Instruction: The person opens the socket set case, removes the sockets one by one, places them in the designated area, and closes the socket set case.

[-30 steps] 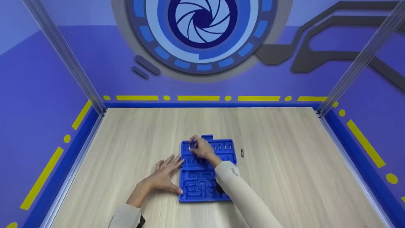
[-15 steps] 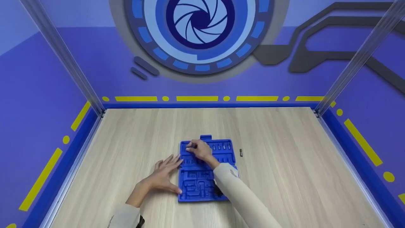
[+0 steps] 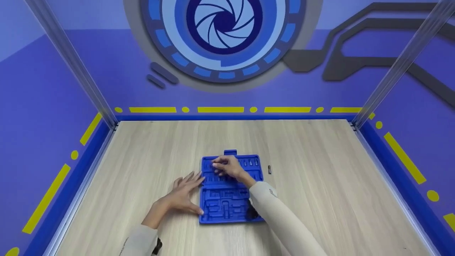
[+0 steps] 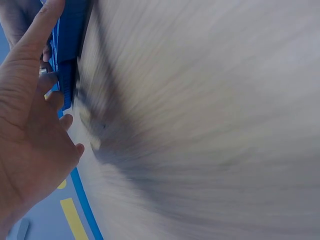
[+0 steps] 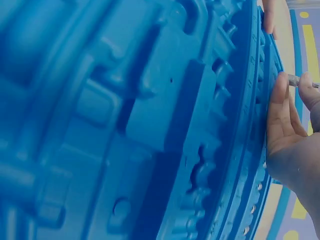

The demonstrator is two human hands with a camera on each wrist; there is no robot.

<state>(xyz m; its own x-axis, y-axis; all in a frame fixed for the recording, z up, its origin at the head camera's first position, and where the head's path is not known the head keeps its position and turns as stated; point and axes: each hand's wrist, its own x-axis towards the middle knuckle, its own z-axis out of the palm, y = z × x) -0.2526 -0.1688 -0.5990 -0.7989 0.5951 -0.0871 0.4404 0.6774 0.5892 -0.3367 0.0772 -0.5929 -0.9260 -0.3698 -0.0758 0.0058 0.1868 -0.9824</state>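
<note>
A blue moulded tool case (image 3: 227, 219) lies open on the wooden table, its two halves full of shaped recesses. Over the far half, near its left end, my right hand (image 3: 229, 166) pinches a small silver socket bit (image 5: 294, 80) between thumb and fingertip; the right wrist view shows it just above the case edge. My left hand (image 3: 183, 195) is spread along the case's left side, thumb tip at the near half and straight fingers reaching the far half's edge. Several small metal bits (image 3: 251, 162) stand in the far row, right of my right hand, which covers part of that row.
One loose metal bit (image 3: 269, 169) lies on the table (image 3: 312, 199) just right of the case. A blue latch tab (image 3: 230, 152) juts from the case's far edge. Blue-purple panels (image 3: 227, 97) with yellow marks enclose the table at the back and sides.
My right hand dips slightly left over the far row, then shifts back to the right, still pinching the bit. My left hand stays at the case's left edge. The view shifts a little.
</note>
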